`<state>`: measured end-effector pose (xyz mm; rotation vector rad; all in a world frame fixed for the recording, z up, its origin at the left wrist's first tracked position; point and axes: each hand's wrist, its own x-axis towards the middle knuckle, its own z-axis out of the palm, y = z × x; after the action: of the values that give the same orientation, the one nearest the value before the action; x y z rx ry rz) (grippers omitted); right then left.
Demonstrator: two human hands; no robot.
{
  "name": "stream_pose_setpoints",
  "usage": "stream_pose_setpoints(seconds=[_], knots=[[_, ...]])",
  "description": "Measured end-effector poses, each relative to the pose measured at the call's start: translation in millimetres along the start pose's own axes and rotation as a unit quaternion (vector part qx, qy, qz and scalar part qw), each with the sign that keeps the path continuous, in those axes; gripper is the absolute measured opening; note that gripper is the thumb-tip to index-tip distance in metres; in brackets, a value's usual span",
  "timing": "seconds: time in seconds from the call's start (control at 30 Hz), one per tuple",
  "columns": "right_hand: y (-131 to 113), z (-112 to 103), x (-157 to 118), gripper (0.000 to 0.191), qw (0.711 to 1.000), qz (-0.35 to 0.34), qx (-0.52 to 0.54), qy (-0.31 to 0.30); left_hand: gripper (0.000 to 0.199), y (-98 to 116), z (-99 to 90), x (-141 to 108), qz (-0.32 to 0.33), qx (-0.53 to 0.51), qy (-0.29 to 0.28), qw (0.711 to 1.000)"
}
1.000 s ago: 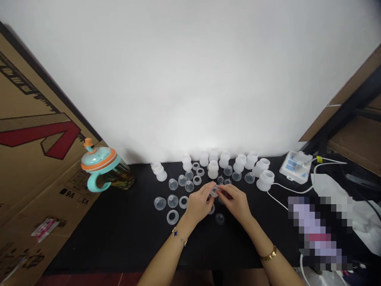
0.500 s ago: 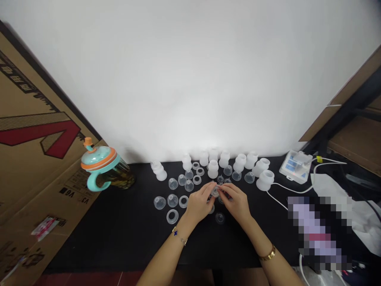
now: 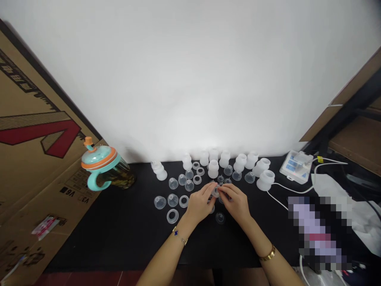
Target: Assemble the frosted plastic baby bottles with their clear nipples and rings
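My left hand (image 3: pixel 200 203) and my right hand (image 3: pixel 236 200) meet above the black table, fingertips pinched on one small translucent ring-shaped bottle part (image 3: pixel 216 192). Its far details are partly covered by my fingers. On the left lie translucent screw rings, among them a near one (image 3: pixel 172 216), and clear dome caps (image 3: pixel 173 200) with measuring marks. A clear silicone teat (image 3: pixel 220 218) rests between my wrists. Behind my fingers are more clear teats (image 3: pixel 220 179), some half hidden. White waisted bottle bodies (image 3: pixel 213 169) stand along the wall.
A lidded drink jug (image 3: pixel 108 169) with a turquoise handle stands at left by a cardboard box (image 3: pixel 35 167). At right are a white power strip (image 3: pixel 296 167), cables, crumpled white paper (image 3: pixel 333 188) and a pixelated area. A white wall (image 3: pixel 190 79) rises behind the black table (image 3: pixel 125 238).
Both hands stay in nearly the same place, still pinching the ring-shaped part, which appears slightly turned. The loose parts have not moved.
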<state>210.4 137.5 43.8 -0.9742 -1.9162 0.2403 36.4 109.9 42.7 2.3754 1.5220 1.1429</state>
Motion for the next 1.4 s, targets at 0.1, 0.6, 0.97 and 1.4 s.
stream_pose_setpoints(seconds=[0.1,0.6,0.97,1.4], knots=[[-1.0,-0.2,0.7,0.019,1.000,-0.004,-0.003,0.002,0.047,1.4,-1.3,0.7,0.002,0.001,0.003,1.000],[-2.8,-0.5,2.7,0.013,1.000,0.012,-0.020,0.021,0.047,-1.3,-0.5,-0.2,0.023,0.026,0.025,0.999],[-6.3,0.0,4.4,0.017,0.999,0.034,-0.035,0.016,0.044,-2.8,1.3,0.2,0.027,0.049,0.034,0.998],[-5.3,0.5,2.3,0.013,0.999,0.033,0.001,0.007,0.046,-0.5,1.5,-0.6,0.036,0.038,0.011,0.999]])
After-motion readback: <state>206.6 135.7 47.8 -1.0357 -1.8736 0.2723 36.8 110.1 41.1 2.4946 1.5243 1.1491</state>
